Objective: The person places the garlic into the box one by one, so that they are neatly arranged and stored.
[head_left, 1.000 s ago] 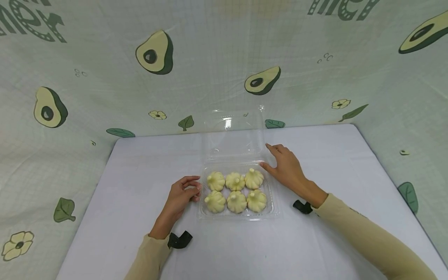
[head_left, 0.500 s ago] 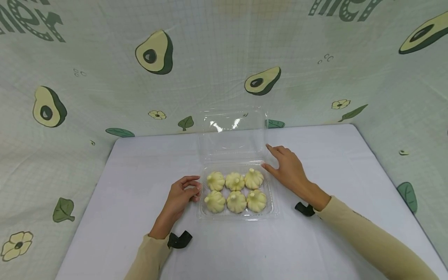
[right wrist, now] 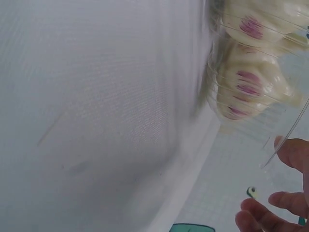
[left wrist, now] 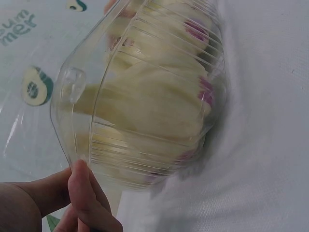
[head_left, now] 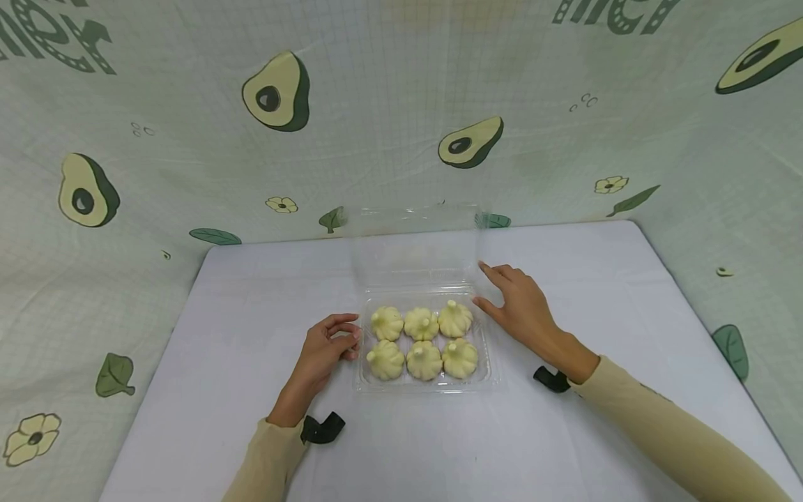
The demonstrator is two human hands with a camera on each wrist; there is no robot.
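A clear plastic clamshell box [head_left: 429,388] stands mid-table, filled with two rows of pale garlic bulbs [head_left: 423,360]. Behind it the hinged transparent lid [head_left: 417,258] is raised, its outer edge off the table. My left hand [head_left: 326,352] pinches the box's left rim between thumb and fingers, which the left wrist view shows close up. At the back right corner my right hand [head_left: 517,303] is spread, thumb by the box rim and forefinger beside the lid's right edge. Purple-streaked garlic [right wrist: 248,87] shows through the box wall in the right wrist view.
A white cloth [head_left: 263,279] covers the table. Pale fabric printed with avocados [head_left: 276,94] hangs behind and at both sides. Black wrist pieces [head_left: 323,429] stick out from the sleeves.
The lid has swung: its outer edge now looks wider and sits lower in the head view. My right hand has shifted slightly right. The left hand and the garlic have stayed put.
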